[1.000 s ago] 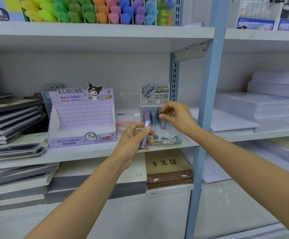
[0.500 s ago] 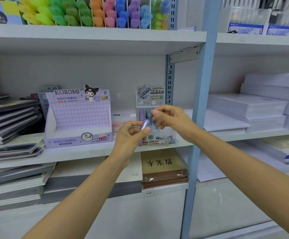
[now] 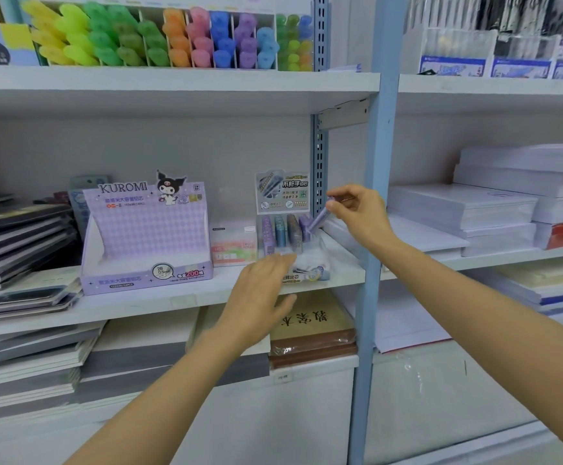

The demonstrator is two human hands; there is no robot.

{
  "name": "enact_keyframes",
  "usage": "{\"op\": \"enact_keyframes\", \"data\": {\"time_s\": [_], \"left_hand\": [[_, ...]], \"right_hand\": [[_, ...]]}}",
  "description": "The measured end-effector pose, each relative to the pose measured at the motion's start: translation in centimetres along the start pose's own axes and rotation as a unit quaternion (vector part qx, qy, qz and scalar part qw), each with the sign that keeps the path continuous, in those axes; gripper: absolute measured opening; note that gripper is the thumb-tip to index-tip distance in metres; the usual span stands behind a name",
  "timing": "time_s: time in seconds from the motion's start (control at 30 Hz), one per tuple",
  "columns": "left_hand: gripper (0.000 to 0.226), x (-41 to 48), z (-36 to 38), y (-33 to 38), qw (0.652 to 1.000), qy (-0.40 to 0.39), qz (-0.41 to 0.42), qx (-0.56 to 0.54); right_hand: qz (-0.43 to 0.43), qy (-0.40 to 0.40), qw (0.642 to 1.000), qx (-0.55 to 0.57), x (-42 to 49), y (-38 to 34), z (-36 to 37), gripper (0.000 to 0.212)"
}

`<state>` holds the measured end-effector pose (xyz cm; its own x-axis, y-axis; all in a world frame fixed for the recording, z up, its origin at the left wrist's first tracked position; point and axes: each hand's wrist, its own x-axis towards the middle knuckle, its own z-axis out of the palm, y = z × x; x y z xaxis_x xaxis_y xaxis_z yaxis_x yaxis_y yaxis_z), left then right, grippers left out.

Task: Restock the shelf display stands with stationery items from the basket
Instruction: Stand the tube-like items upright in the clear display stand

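purple tube hangs tilted at centre frame, its lower end at the rightmost slot of the small display stand on the shelf. the right hand pinches its top; the left hand, fingers straight, is at the stand's front. entering aslant, it may jam or tip the light stand. tube: slim, smooth plastic; stand: clear, glossy, card-backed.

Kuromi box left of lead stand, same shelf.
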<state>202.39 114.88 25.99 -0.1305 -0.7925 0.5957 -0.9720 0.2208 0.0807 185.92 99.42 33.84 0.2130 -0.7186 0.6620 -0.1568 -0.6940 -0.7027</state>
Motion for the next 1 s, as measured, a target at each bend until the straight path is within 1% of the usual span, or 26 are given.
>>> {"op": "enact_keyframes", "data": {"time_s": [0.07,0.17,0.37,0.53,0.6,0.73,0.8,0.87,1.0], "left_hand": [[0.069,-0.3,0.8,-0.3,0.997,-0.039,0.018,0.066],[0.071,-0.4,1.3,-0.7,0.993,-0.045,0.027,0.105],[0.067,-0.4,1.5,-0.9,0.993,-0.016,0.044,0.105],[0.064,-0.3,1.7,-1.0,0.994,0.002,0.047,0.099],[0.063,-0.3,1.8,-0.9,0.994,0.011,0.041,0.097],[0.062,-0.3,2.0,-0.7,0.995,0.026,0.028,0.092],[0.062,-0.3,2.1,-0.7,0.995,0.028,0.029,0.094],[0.062,-0.3,2.1,-0.7,0.995,0.027,0.028,0.097],[0.063,-0.2,2.1,-0.7,0.995,0.020,0.027,0.098]], "right_hand": [[-0.005,0.005,0.999,-0.039,0.5,0.8,0.4,0.017],[-0.016,0.005,0.997,-0.079,1.1,1.8,1.6,0.016],[-0.040,-0.034,0.988,-0.143,1.6,3.4,3.9,0.016],[-0.071,-0.108,0.975,-0.180,2.6,3.3,3.4,0.016],[-0.075,-0.125,0.972,-0.186,2.7,3.3,3.4,0.016],[-0.064,-0.113,0.980,-0.151,2.5,3.5,4.1,0.016],[-0.067,-0.100,0.980,-0.161,2.4,3.9,4.4,0.011],[-0.065,-0.095,0.974,-0.197,2.3,4.4,4.7,0.006],[-0.056,-0.103,0.967,-0.225,1.9,5.0,4.8,0.020]]}}
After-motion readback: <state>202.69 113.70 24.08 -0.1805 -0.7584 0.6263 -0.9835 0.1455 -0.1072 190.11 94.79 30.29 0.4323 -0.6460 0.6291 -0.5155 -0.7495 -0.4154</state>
